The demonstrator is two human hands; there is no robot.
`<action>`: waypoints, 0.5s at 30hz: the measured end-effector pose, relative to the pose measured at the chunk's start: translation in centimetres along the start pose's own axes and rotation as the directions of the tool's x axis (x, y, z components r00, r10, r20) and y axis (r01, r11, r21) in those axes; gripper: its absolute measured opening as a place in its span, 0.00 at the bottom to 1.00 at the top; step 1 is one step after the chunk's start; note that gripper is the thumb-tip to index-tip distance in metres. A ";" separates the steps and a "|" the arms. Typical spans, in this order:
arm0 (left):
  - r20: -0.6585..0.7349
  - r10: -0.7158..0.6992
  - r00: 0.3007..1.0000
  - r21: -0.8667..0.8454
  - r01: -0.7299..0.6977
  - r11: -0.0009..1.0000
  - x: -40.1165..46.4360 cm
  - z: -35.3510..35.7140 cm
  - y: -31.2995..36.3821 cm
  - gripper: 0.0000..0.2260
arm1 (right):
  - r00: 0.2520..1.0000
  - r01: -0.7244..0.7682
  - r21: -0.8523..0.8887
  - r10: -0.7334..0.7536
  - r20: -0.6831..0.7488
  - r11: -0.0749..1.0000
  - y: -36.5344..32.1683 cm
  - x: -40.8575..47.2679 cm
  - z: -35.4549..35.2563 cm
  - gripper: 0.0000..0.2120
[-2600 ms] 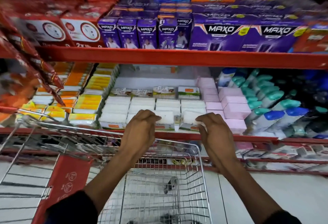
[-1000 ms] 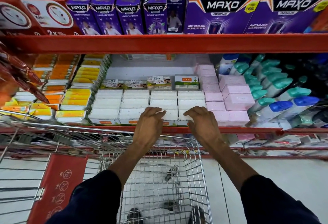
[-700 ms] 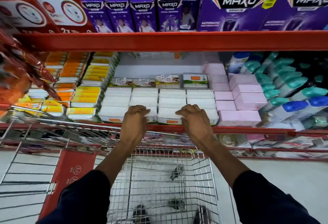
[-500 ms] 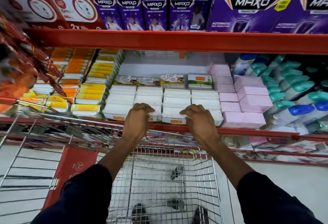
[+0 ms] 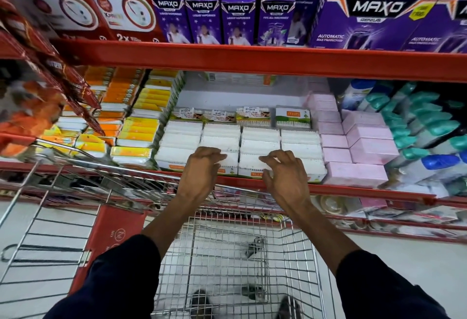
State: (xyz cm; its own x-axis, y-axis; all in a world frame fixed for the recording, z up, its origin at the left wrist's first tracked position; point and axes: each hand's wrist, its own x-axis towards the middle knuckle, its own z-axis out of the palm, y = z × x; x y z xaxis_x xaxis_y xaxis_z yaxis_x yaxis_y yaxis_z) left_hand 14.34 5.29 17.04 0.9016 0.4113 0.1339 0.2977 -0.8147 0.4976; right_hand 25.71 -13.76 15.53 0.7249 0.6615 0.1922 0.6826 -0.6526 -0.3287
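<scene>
One wide-angle head view, forward and down, close over left hand [image 5: 199, 172], right hand [image 5: 285, 176], shelf [image 5: 353, 188]

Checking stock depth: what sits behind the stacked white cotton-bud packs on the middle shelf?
Behind the white cotton-bud packs stands a row of four labelled cotton-bud boxes, then a bare white shelf surface. The red shelf beam above covers most of the far back.

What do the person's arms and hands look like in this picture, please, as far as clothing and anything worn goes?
Both arms wear dark, plain long sleeves. The left sleeve and the right sleeve end partway up the forearm, leaving the lower forearms bare. The left hand and the right hand are bare: no gloves, and no watch, ring or bracelet shows.
</scene>
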 end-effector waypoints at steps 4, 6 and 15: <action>-0.097 -0.068 0.993 0.128 0.080 0.989 -0.9 -0.9 -2.2 0.14 | 0.997 0.078 0.026 -0.078 0.022 0.997 -1.8 0.6 0.8 0.16; -0.086 -0.106 0.991 0.183 0.120 0.976 -1.4 -1.1 -3.1 0.14 | 0.996 0.078 0.041 -0.079 0.027 0.996 -2.3 0.8 1.3 0.17; -0.021 -0.071 0.997 0.227 0.074 0.971 -2.1 -1.4 -4.0 0.16 | 0.994 0.102 -0.035 -0.104 -0.033 0.994 -3.7 0.6 2.4 0.19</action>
State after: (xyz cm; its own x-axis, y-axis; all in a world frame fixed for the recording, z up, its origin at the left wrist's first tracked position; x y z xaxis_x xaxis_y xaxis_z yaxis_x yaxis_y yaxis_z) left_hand 10.81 8.25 16.01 0.8717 0.4762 0.1160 0.4265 -0.8536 0.2990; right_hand 23.37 -10.08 14.68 0.6530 0.7128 0.2561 0.7561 -0.5939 -0.2750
